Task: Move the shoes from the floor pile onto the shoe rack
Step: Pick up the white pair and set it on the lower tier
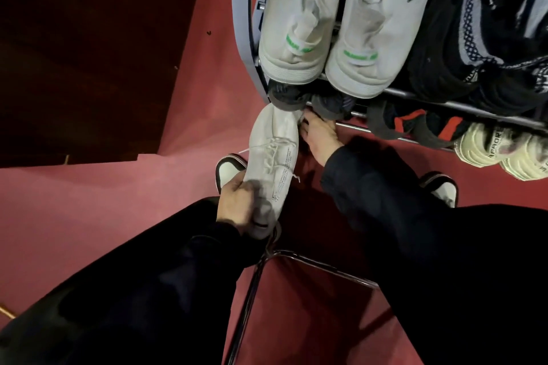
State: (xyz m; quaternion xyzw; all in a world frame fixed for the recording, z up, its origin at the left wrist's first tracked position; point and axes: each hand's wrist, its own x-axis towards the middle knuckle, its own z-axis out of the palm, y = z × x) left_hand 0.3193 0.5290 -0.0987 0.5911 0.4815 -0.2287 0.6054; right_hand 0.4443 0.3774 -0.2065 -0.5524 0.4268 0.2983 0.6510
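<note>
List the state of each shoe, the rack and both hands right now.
White shoe: gripped at heel, toe at rack's lower tier.
Left hand: grips white shoe's heel.
Right hand: reaching under rack, fingers hidden.
Green-tab pair: shelved on top tier.
Rack: upright, holding shoes.

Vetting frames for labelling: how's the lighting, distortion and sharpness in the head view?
Head view: dim, legs and sleeves nearly black; wide-angle bends the shoe rack; the white sneaker in the left hand is fairly sharp; right hand fingertips lost in shadow.
</note>
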